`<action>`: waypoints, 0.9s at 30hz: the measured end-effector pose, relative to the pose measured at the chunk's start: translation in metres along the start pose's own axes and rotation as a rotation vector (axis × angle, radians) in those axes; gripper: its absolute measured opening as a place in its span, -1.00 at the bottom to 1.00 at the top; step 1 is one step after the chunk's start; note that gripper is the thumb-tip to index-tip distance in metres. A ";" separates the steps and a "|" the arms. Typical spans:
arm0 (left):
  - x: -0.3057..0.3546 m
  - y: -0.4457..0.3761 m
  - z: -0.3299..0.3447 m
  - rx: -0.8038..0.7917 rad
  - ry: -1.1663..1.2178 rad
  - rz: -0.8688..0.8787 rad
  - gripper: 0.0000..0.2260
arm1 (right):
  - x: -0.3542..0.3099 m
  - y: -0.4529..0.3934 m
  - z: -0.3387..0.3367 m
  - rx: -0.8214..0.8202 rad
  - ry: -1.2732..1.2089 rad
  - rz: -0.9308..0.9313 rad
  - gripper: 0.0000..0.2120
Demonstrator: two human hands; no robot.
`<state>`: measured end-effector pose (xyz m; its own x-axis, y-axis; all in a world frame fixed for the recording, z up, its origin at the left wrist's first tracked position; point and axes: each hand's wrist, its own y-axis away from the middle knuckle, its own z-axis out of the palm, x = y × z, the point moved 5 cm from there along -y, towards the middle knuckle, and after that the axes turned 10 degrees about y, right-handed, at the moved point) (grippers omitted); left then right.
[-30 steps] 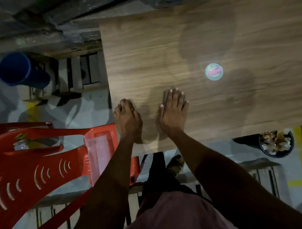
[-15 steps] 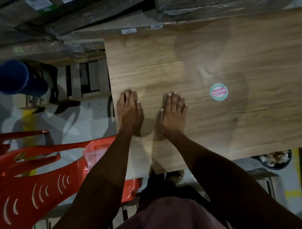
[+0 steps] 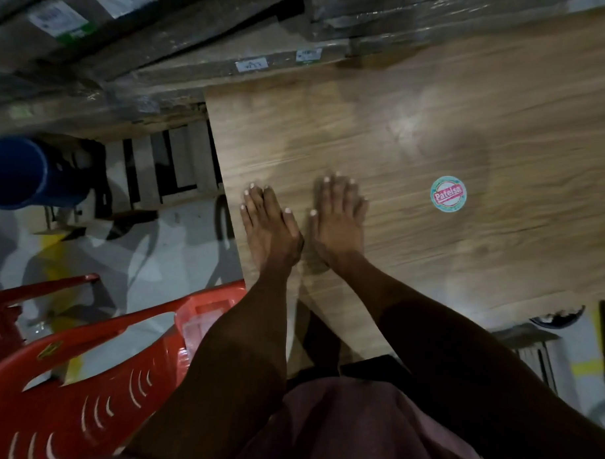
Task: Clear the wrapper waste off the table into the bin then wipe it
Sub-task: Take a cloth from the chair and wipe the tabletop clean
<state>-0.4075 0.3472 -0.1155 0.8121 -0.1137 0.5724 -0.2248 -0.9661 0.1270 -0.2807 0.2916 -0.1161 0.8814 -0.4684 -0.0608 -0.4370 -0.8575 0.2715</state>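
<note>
Two hands — left [image 3: 272,228], right [image 3: 339,223] — lie flat, fingers together, on the wood-grain table [image 3: 503,126] near a round sticker [image 3: 448,194].

Wooden table [image 3: 504,116], light brown grain finish, top surface bare of wrappers apart from one round teal and pink sticker [image 3: 448,194] reading "Patelsa", stuck flat right of centre. Sheen patch on the top behind the sticker. Dark round bin [image 3: 557,319] mostly hidden under the table's near right edge; only a rim sliver with pale contents shows.
</note>
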 end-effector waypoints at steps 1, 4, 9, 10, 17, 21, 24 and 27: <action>-0.002 -0.001 0.000 0.004 0.011 -0.002 -0.47 | -0.014 0.005 0.003 -0.005 0.042 -0.118 -0.37; -0.003 0.001 -0.001 0.042 0.062 0.015 -0.50 | -0.016 0.007 0.007 -0.012 0.100 -0.307 -0.38; -0.002 0.003 0.000 0.077 0.059 0.022 -0.49 | 0.028 -0.021 -0.003 0.036 -0.017 0.093 -0.39; -0.002 0.002 0.000 0.085 0.052 0.020 -0.49 | 0.027 -0.022 -0.003 0.039 -0.044 0.156 -0.38; -0.004 -0.003 0.001 0.080 0.031 -0.002 -0.49 | -0.009 -0.005 0.004 0.025 0.101 -0.328 -0.38; 0.000 -0.002 0.000 0.071 0.024 -0.016 -0.48 | 0.007 -0.061 -0.016 0.077 0.010 -0.030 -0.40; 0.001 -0.004 -0.002 0.087 0.010 -0.030 -0.48 | -0.011 -0.093 -0.028 0.066 -0.078 0.140 -0.39; 0.002 -0.004 -0.002 0.096 0.006 -0.032 -0.48 | -0.049 -0.088 -0.020 0.074 0.057 -0.237 -0.39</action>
<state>-0.4061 0.3514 -0.1132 0.8145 -0.0813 0.5744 -0.1459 -0.9870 0.0672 -0.2814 0.3944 -0.1176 0.9685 -0.2415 -0.0601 -0.2269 -0.9561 0.1853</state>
